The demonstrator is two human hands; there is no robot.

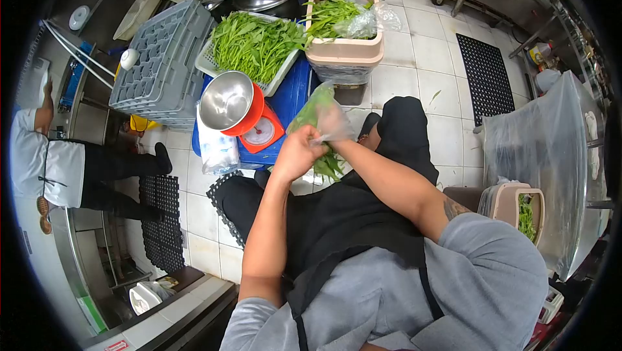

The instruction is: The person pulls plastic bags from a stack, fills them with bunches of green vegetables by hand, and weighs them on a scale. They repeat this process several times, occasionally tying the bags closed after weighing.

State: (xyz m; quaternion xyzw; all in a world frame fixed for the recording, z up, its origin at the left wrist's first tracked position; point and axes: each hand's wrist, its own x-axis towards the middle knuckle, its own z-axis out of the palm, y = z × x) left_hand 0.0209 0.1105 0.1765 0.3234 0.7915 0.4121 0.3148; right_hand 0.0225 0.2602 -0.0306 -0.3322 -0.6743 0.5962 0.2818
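Note:
My left hand [302, 153] is closed, its fingers pinching the edge of a clear plastic bag [339, 132]. Leafy greens [315, 106] fill the far end of that bag. My right hand [332, 120] is at the bag's opening, seen partly through the plastic; its fingers are blurred and I cannot make out their grip. Below my hands, more loose greens [329, 166] show between my knees. Just left of the bag stands an orange dial scale [262, 132] with a steel bowl [227, 100] on top.
A white basket [202, 59] heaped with greens rests on a blue surface [299, 82]. Beyond it stands a beige bin [345, 53] with greens and plastic. Grey stacked racks [159, 59] are at left, near a person [58, 166]. Plastic sheeting [538, 150] hangs at right.

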